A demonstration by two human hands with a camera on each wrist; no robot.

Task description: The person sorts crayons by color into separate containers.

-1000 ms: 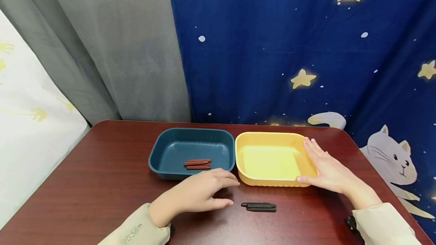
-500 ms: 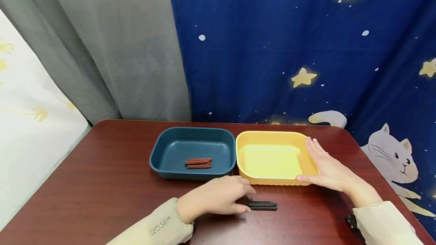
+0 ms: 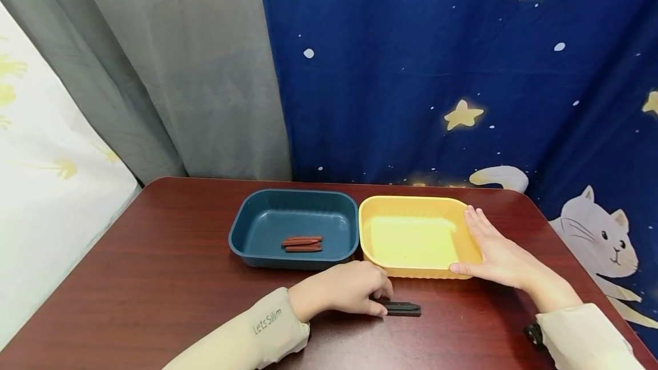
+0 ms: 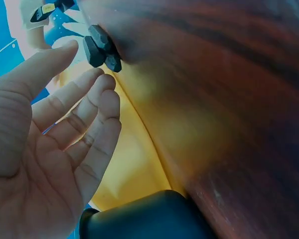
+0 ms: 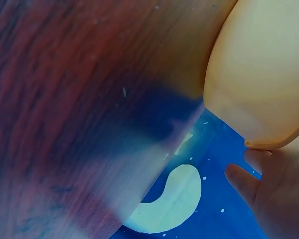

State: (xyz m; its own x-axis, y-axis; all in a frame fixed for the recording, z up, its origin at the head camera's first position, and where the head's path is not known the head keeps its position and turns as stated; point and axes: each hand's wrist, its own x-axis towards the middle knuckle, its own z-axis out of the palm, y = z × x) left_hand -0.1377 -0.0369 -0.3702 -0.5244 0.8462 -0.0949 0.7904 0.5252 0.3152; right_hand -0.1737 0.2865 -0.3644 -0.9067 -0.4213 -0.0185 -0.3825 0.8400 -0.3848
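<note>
Several black crayon-like sticks [image 3: 403,309] with faceted sides lie together on the table. My left hand [image 3: 346,289] is at their left end, fingers loosely bent. In the left wrist view, the thumb and fingers [image 4: 102,107] stand apart, just short of the sticks [image 4: 102,49]. My right hand [image 3: 506,258] rests against the right end of the yellow tub [image 3: 411,272], fingers straight along its side and thumb near the front rim. In the right wrist view part of the right hand [image 5: 281,191] shows below the tub [image 5: 259,74].
Left of the yellow tub, nearly touching it, stands a dark blue tub [image 3: 293,262] with several reddish-brown sticks [image 3: 302,244] inside. Both sit near the back of the dark red-brown table [image 3: 154,278]. Behind hang a grey curtain [image 3: 205,73] and a blue star-patterned one [image 3: 380,73].
My left hand has moved right, from in front of the blue tub to the left end of the black sticks, covering their tips. The right hand stays at the yellow tub.
</note>
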